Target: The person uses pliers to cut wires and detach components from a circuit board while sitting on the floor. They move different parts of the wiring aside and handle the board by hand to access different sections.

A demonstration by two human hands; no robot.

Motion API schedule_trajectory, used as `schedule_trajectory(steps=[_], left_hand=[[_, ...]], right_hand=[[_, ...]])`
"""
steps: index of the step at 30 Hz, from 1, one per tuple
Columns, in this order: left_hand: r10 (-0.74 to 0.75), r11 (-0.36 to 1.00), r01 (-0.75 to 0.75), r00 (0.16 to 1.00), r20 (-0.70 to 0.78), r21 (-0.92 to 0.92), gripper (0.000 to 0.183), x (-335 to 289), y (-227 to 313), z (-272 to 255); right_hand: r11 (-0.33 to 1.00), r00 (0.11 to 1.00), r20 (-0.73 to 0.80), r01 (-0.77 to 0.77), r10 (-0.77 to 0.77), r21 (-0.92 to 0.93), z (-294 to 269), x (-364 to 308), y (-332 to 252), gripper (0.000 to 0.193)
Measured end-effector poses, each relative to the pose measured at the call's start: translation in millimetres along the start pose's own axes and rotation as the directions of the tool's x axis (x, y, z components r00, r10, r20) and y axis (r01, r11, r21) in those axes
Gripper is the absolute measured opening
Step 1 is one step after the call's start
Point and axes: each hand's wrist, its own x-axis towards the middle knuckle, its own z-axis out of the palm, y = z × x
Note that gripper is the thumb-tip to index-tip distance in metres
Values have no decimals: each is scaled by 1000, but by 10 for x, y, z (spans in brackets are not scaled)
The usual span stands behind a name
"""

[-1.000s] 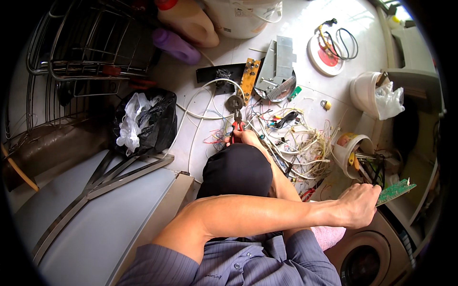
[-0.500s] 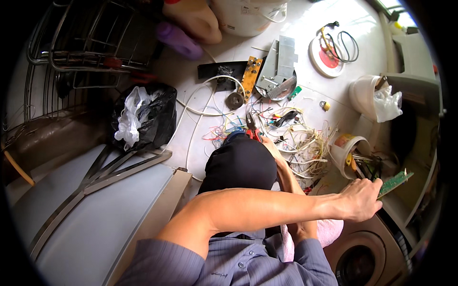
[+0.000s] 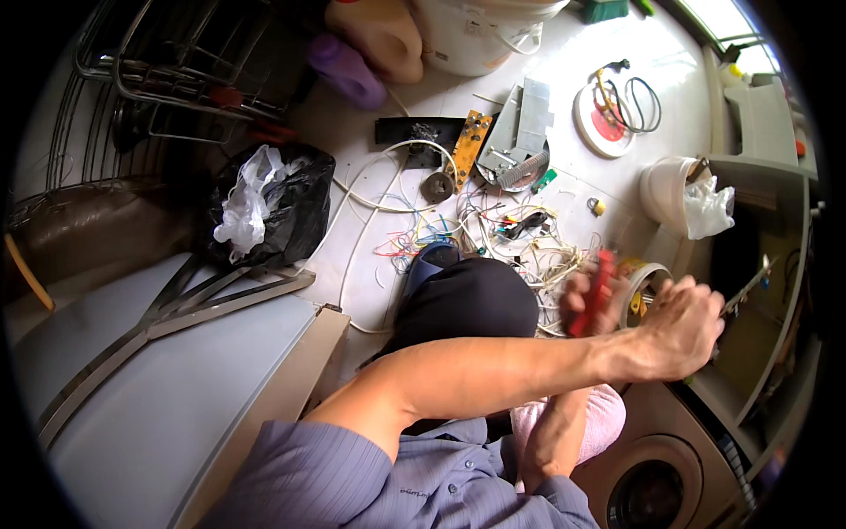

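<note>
Reaching across to the right, my left hand [image 3: 677,331] is closed on a circuit board [image 3: 749,287], which shows almost edge-on beyond the knuckles. My right hand [image 3: 579,298] is raised beside it, wrapped round red-handled pliers [image 3: 601,286]. Motion smears the pliers, and their jaws are hard to make out. A small gap separates the two hands. Below and left of the pliers is my bent knee in black cloth [image 3: 471,309]. Tangled wires [image 3: 551,256] lie on the floor past the knee.
A white tub of tools [image 3: 648,282] stands behind my hands. Farther off are a bucket with a plastic bag [image 3: 674,194], a metal bracket [image 3: 520,132], an orange circuit board [image 3: 467,150] and a cord on a round reel [image 3: 604,119]. A black bag [image 3: 295,212] sits left; a washing machine [image 3: 652,485] lower right.
My right hand has lifted the pliers from the wires by my knee and brought them right, near my left hand. The board in my left hand has turned from face-on to nearly edge-on.
</note>
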Motion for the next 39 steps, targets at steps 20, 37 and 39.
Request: schedule_trajectory(steps=[20,37,39], left_hand=[[-293,626,635,729,-618,452,21,-1535,-2844,-2841],[-332,211,291,919,-212,933,12,-1569,-3595,-2896],[-366,177,240,916,-163,954,14,-1546,-3567,-2905]], right_hand=[[738,792,-166,441,-588,-511,-154,-1403,-257,53],[771,832,-228,317,-506,-553,-270,-1338,-312,51],[757,833,-207,325,-513,-567,-291,-1328,-320,52]])
